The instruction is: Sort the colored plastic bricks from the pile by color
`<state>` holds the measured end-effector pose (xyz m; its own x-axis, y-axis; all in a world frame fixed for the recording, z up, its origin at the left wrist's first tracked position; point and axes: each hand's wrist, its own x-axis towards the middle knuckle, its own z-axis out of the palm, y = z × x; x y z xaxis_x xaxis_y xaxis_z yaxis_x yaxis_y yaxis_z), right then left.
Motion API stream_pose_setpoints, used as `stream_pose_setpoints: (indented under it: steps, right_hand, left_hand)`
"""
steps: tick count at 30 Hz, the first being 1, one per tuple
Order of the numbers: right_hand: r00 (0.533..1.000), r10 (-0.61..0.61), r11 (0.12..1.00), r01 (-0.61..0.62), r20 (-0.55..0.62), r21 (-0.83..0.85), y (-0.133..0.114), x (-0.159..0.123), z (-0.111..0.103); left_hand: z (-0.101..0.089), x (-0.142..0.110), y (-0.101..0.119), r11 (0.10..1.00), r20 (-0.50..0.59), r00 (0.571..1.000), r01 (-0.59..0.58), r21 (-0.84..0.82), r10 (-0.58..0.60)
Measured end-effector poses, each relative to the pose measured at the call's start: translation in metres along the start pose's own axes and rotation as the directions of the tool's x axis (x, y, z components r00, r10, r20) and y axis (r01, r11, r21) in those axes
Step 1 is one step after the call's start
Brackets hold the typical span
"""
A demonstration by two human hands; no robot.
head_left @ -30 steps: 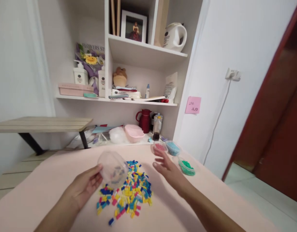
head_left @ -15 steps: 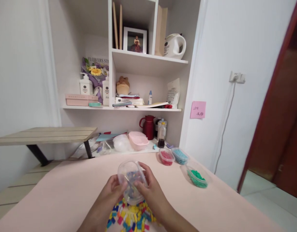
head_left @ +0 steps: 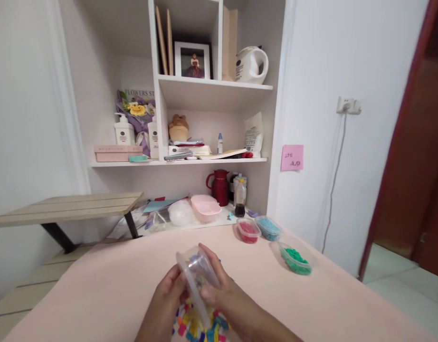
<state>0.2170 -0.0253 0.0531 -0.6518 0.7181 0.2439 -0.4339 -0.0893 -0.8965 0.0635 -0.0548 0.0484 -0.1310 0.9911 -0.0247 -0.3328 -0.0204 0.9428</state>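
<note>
Both my hands grip a clear plastic tub point(head_left: 197, 278), tilted on its side above a pile of small coloured bricks point(head_left: 197, 327) on the pink table point(head_left: 98, 285). My left hand point(head_left: 167, 299) holds the tub's left rim with curled fingers. My right hand point(head_left: 222, 299) wraps round its right side. Much of the brick pile is hidden behind my hands and the lower frame edge.
Three small tubs stand at the table's far right: red bricks point(head_left: 248, 231), blue bricks point(head_left: 269, 228), green bricks point(head_left: 295, 259). Behind is a white shelf unit point(head_left: 212, 85) with a red jug point(head_left: 219, 186), a pink bowl point(head_left: 204, 208) and bottles. A wooden bench point(head_left: 65, 206) stands left.
My right hand came from beside the pile onto the tub, so both hands now hold it. The tub has tilted more onto its side and sits lower in view; the camera rose.
</note>
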Motion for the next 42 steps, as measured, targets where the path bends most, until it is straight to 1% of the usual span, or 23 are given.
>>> stream_pose_setpoints:
  steps: [2,3,4,5,6,7,8,10,12,15,18,21,25,29,33,35,37,39,42]
  right_hand:
    - [0.999,-0.023,1.000,0.023,-0.037,0.019,0.005,-0.001,0.004]
    - [0.998,-0.032,0.999,0.033,-0.047,0.025,0.007,-0.001,0.005]
    - [0.998,-0.041,0.999,0.043,-0.051,0.025,0.009,-0.001,0.005]
    - [0.997,-0.051,0.998,0.052,-0.055,0.024,0.011,0.000,0.005]
    - [0.996,-0.064,0.998,0.065,-0.066,0.021,0.012,0.000,0.004]
    - [0.994,-0.077,0.997,0.079,-0.082,0.021,0.013,0.001,0.003]
    - [0.991,-0.084,0.996,0.087,-0.101,0.025,0.013,0.001,0.002]
    - [0.988,-0.077,0.996,0.083,-0.131,0.037,0.013,0.001,0.000]
    - [0.991,-0.054,0.998,0.058,-0.119,0.036,0.013,-0.001,-0.001]
    - [0.998,-0.023,1.000,0.022,-0.063,-0.015,0.014,-0.004,-0.002]
    - [0.999,-0.021,0.995,0.018,-0.029,-0.094,0.014,-0.006,-0.004]
    - [1.000,-0.020,0.993,0.020,0.002,-0.116,0.013,-0.007,-0.006]
    - [1.000,-0.008,0.996,0.010,0.028,-0.086,0.015,-0.007,-0.008]
    - [1.000,0.010,1.000,-0.010,0.007,0.000,0.019,-0.005,-0.010]
    - [0.997,0.042,0.995,-0.036,-0.063,0.095,0.016,-0.002,-0.012]
    - [0.996,0.048,0.992,-0.038,-0.075,0.118,0.013,-0.002,-0.012]
    - [0.997,0.037,0.990,-0.028,-0.066,0.140,0.011,-0.002,-0.011]
    - [0.998,0.022,0.986,-0.011,-0.062,0.167,0.010,-0.002,-0.011]
    - [0.994,0.011,0.978,0.013,-0.110,0.210,0.011,0.000,-0.017]
  left_hand:
    - [-0.001,0.000,-0.003,0.994,-0.072,0.996,-0.053,0.099,0.060]
    - [-0.002,0.001,-0.005,0.980,-0.123,0.985,-0.098,0.173,0.120]
    - [-0.005,0.002,-0.006,0.954,-0.172,0.966,-0.146,0.261,0.195]
    - [-0.008,0.003,-0.008,0.918,-0.216,0.937,-0.189,0.349,0.275]
    - [-0.010,0.003,-0.009,0.881,-0.242,0.909,-0.218,0.420,0.340]
    - [-0.013,0.003,-0.010,0.858,-0.247,0.894,-0.230,0.460,0.373]
    - [-0.014,0.003,-0.011,0.857,-0.234,0.899,-0.234,0.460,0.371]
    - [-0.016,0.002,-0.012,0.892,-0.175,0.930,-0.238,0.384,0.324]
    - [-0.014,0.000,-0.013,0.915,-0.093,0.947,-0.267,0.303,0.307]
    - [-0.008,-0.003,-0.017,0.920,0.007,0.947,-0.313,0.236,0.320]
    - [-0.004,-0.006,-0.018,0.949,0.107,0.961,-0.270,0.160,0.255]
    - [-0.005,-0.007,-0.014,0.957,0.163,0.962,-0.245,0.154,0.220]
    - [-0.007,-0.009,-0.012,0.962,0.167,0.970,-0.208,0.176,0.179]
    - [-0.009,-0.009,-0.007,0.969,0.162,0.972,-0.196,0.150,0.171]
    - [-0.009,-0.017,0.012,0.997,0.135,0.989,-0.060,0.045,0.053]
    - [-0.008,-0.023,0.021,0.999,0.129,0.991,-0.029,-0.025,0.032]
    - [-0.008,-0.025,0.025,0.996,0.115,0.993,-0.022,-0.082,0.032]
    - [-0.010,-0.023,0.026,0.993,0.060,0.998,-0.025,-0.117,0.032]
    - [-0.018,-0.015,0.025,0.986,-0.102,0.995,-0.041,-0.159,0.025]
